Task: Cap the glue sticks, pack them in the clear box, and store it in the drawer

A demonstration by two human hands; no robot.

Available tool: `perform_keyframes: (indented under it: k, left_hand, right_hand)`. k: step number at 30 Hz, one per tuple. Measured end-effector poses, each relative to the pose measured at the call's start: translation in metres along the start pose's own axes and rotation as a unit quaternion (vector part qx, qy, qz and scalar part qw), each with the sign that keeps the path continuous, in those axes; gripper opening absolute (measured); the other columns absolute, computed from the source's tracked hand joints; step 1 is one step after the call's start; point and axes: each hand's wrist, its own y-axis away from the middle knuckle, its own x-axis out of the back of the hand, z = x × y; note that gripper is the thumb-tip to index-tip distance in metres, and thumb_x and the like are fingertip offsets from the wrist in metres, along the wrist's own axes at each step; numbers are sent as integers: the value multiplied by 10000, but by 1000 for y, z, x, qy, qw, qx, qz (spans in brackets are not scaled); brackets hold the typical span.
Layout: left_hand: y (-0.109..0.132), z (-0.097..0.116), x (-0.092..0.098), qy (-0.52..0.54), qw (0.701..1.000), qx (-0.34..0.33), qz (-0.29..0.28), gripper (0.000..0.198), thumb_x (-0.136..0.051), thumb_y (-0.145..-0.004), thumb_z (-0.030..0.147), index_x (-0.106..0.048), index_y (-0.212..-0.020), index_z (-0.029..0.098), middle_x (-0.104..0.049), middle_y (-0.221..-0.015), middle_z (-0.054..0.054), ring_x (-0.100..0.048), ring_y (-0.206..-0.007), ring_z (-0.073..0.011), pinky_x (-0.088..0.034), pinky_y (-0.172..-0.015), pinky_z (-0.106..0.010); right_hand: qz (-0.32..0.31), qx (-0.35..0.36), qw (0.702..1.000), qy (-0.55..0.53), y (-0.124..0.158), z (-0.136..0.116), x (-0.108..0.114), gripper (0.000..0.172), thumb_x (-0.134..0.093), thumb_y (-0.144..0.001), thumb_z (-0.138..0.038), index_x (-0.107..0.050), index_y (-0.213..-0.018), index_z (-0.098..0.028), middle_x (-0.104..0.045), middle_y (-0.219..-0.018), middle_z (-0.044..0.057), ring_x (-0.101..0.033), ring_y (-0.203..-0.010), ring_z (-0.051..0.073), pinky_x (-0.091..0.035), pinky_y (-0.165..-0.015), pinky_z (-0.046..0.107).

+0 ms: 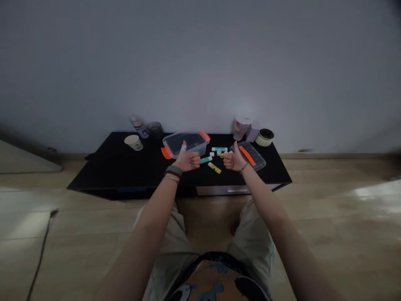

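My left hand (pixel 188 159) is curled closed with its thumb up, in front of a clear plastic box (pixel 200 147) with orange clips. Nothing shows in its fingers. My right hand (pixel 234 160) makes the same thumb-up fist, holding nothing, just left of a clear lid (pixel 258 159) with an orange handle (pixel 247 155). Between the hands lie a yellow glue stick (pixel 214 168) and two green-and-white glue sticks, one farther back (pixel 219 149) and one beside my left fingers (pixel 206 160). Small white caps (pixel 212 154) lie among them.
All this rests on a low black cabinet (pixel 119 167) against a wall. A paper cup (pixel 134 142), a spray bottle (pixel 139 126) and a dark round container (pixel 154 128) are at left. A tumbler (pixel 240 128), a pale box (pixel 252 131) and a cream round tin (pixel 265 138) stand back right.
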Motion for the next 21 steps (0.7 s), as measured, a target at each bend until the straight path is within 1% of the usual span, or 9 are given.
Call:
perform_keyframes:
  k: [4, 8, 11, 17, 21]
  left_hand:
    - [-2, 1, -1, 5, 1000, -13, -6, 729, -131, -725, 933, -259, -530, 242, -286, -444, 30, -282, -409, -105, -295, -409, -267]
    - [-6, -3, 1, 5, 1000, -21, -12, 746, -76, -739, 923, -268, -524, 235, -278, -445, 34, -265, -419, -89, -271, -427, -247]
    - [-8, -6, 4, 4, 1000, -22, -13, 749, -39, -763, 903, -271, -526, 231, -274, -451, 34, -268, -426, -79, -261, -443, -238]
    - [-9, -5, 7, 6, 1000, -14, -10, 723, -123, -745, 922, -252, -536, 242, -279, -450, 34, -270, -417, -104, -279, -414, -263]
    - [-9, -5, 8, -17, 999, -26, 11, 718, -79, -764, 905, -249, -542, 244, -273, -452, 35, -259, -426, -92, -274, -423, -252]
  right_hand:
    - [14, 11, 1000, -1, 1, -4, -2, 727, -22, -704, -955, -162, -601, -250, -191, -437, -88, -126, -382, 68, -183, -331, 189]
    - [19, 16, 1000, -5, 0, -5, -2, 735, 16, -683, -957, -160, -597, -248, -184, -440, -86, -126, -387, 70, -184, -336, 190]
    - [18, 19, 1000, -13, -2, -3, 0, 735, -8, -684, -964, -155, -602, -248, -181, -446, -86, -125, -388, 69, -183, -336, 189]
    - [16, 19, 1000, -15, -3, -1, 1, 737, -11, -684, -968, -148, -600, -249, -180, -446, -85, -110, -395, 69, -176, -339, 194]
    - [13, 26, 1000, 7, -5, 0, 3, 715, -82, -735, -951, -162, -619, -250, -180, -448, -91, -107, -403, 73, -170, -350, 194]
